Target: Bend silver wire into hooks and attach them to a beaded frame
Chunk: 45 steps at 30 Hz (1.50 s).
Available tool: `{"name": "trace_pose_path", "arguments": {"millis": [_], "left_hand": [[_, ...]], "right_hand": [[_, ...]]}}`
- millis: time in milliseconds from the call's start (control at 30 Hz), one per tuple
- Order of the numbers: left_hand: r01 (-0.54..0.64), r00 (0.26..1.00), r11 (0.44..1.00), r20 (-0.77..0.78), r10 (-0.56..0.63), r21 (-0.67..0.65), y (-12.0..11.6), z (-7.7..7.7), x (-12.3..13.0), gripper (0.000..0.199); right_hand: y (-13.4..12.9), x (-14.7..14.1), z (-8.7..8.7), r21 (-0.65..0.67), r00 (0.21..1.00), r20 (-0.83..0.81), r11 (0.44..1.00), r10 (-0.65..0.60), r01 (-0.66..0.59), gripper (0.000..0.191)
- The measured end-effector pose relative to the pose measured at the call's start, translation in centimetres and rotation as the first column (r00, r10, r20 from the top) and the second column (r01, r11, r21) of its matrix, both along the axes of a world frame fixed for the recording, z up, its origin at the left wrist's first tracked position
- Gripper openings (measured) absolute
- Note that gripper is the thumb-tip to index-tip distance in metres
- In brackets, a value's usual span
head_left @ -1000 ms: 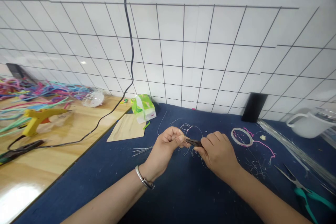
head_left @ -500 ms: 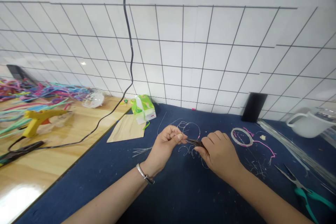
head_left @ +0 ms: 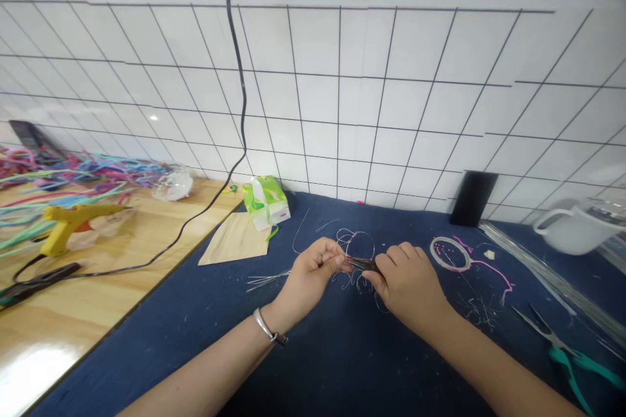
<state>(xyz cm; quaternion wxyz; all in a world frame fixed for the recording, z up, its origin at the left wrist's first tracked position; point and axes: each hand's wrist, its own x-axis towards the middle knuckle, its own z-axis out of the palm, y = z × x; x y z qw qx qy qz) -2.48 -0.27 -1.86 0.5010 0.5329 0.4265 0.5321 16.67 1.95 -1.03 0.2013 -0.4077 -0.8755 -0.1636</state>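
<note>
My left hand (head_left: 313, 273), with a silver bracelet at the wrist, pinches a thin wire loop (head_left: 374, 242) near the middle of the dark blue mat. Pliers with dark jaws (head_left: 360, 263) are held in my right hand (head_left: 408, 280); their tips meet the wire at my left fingertips. My right palm hides the handles. Behind my fingers, smaller wire rings show. Several curved wire pieces (head_left: 359, 285) lie on the mat just below the pliers. Straight wires (head_left: 267, 280) rest left of my left hand.
Right: a round dish (head_left: 450, 239) with pink bits, teal-handled pliers (head_left: 557, 345), a wire bundle (head_left: 552, 267) and a white pitcher (head_left: 572, 231). Left: a green tissue pack (head_left: 267, 202), a yellow glue gun (head_left: 68, 221), a black cord (head_left: 183, 234) and colourful pipe cleaners (head_left: 107, 169).
My left hand has shifted slightly right, closer to my right hand and further along the pliers' jaws. The wire loop behind the fingers has turned and moved a little.
</note>
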Motion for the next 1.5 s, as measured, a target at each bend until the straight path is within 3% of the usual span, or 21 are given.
{"name": "trace_pose_path", "arguments": {"millis": [167,533,1033,1300,1500], "left_hand": [[-0.029,0.999,1.000,-0.025,0.029,-0.009,0.0,-0.3,0.1,0.006],[0.038,0.994,0.999,-0.108,-0.035,0.018,0.3,-0.2,-0.4,0.007],[0.038,0.990,0.998,-0.140,-0.030,0.056,0.1,-0.1,-0.4,0.008],[0.020,0.997,0.999,-0.071,-0.022,-0.030,-0.1,0.1,-0.1,0.008],[-0.002,0.998,0.998,-0.069,-0.003,-0.067,-0.2,0.4,-0.1,0.010]], "right_hand": [[0.1,0.1,-0.1,-0.034,1.000,-0.001,0.999,-0.006,0.006,0.036],[0.5,0.3,-0.7,-0.163,0.998,-0.038,0.985,0.049,-0.055,0.038],[1.0,0.2,-0.8,-0.370,0.981,-0.138,0.912,0.137,-0.179,0.038],[1.1,0.3,-0.7,-0.390,0.981,-0.140,0.903,0.136,-0.181,0.038],[1.2,0.3,-1.0,-0.304,0.985,-0.108,0.939,0.133,-0.160,0.037]]}}
